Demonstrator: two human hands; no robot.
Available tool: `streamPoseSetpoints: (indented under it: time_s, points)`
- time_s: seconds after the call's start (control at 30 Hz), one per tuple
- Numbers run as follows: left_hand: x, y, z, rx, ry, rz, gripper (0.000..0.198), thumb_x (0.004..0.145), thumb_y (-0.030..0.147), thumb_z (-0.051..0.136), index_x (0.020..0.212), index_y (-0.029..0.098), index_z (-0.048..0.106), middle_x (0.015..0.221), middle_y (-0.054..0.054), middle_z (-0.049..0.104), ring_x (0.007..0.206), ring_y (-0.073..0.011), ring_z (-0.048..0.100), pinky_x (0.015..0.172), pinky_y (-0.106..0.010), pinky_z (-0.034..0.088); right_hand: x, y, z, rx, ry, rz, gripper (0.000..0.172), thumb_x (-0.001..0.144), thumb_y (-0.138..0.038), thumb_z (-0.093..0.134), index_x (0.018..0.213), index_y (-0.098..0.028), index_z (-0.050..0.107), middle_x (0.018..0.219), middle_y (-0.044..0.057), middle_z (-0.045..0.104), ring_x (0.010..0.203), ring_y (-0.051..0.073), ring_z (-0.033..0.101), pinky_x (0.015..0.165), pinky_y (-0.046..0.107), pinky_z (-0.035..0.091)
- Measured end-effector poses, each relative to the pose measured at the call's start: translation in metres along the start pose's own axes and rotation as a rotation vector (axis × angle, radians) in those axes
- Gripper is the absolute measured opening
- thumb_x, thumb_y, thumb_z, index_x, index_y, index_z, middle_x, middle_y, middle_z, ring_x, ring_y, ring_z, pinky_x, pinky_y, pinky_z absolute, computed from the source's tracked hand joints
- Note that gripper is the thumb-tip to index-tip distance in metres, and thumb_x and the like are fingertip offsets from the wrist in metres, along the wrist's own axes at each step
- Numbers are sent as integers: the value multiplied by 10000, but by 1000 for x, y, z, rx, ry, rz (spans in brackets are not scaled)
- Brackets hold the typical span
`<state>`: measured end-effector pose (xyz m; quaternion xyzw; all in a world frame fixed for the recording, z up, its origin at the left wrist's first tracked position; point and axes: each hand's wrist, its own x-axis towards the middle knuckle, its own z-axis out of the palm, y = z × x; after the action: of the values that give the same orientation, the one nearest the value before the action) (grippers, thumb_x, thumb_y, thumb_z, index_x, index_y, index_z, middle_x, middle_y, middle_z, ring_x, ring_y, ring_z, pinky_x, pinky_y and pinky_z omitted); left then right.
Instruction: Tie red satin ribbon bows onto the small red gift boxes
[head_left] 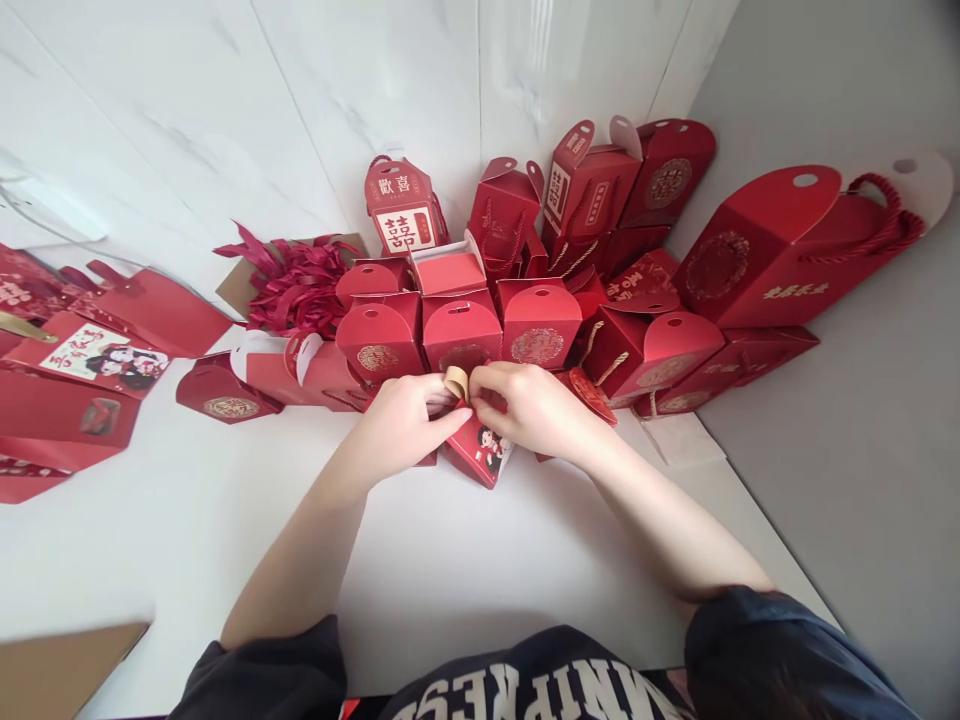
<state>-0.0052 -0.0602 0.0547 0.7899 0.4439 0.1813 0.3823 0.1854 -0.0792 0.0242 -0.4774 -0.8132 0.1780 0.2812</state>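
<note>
at the middle of the frame our left grip [405, 415] is clenched, thumb and fingertips pinched on a tan strip [456, 381] that curls up in a small loop. our right grip [529, 405] meets it from the other side, fingertips closed on the same strip, so the two hands touch over it. just below the strip sits a small red box [481, 452] with a cartoon couple printed on its face. it is tilted, rests on the white bench [450, 570], and is partly hidden under our fingers.

directly behind the hands stands a row of closed red boxes [461, 335] with round gold emblems, close together. above them, against the marble wall [300, 100], a red box with a white label [401, 215] stands upright. left of the row lies a heap of dark red ribbons [296, 280]. at the upper right a large red box [757, 250] lies on its side with a twisted rope handle [881, 225]. at the far left edge lie flat red bags [90, 365], and a brown card [60, 665] shows in the lower left corner.
</note>
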Motion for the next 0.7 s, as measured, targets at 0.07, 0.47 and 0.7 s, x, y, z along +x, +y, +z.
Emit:
streamPoseSetpoints:
  time_s: [0.07,0.47,0.7]
  points:
    - [5,-7,1,-34,24,3,129,827,287,610,831,174,670,792,-22,715,823,-221,693,710,-282,535,-1,-1,1,47,-19,-6,105,884,-141,498,803,-197,536,769,-1,604,657,110,510,603,231,330]
    - [18,-17,2,-190,-58,23,381,782,245,697,1132,204,553,888,-10,733,867,-204,700,748,-288,532,-1,3,-15,101,66,-16,77,872,-249,635,926,-195,620,957,30,644,805,151,577,705,266,413]
    - [18,-17,3,-39,-85,44,252,836,384,627,794,141,678,750,1,665,723,-154,604,637,-236,435,1,3,-16,231,-12,62,135,897,-213,591,768,-186,621,703,-38,623,617,99,505,607,242,362]
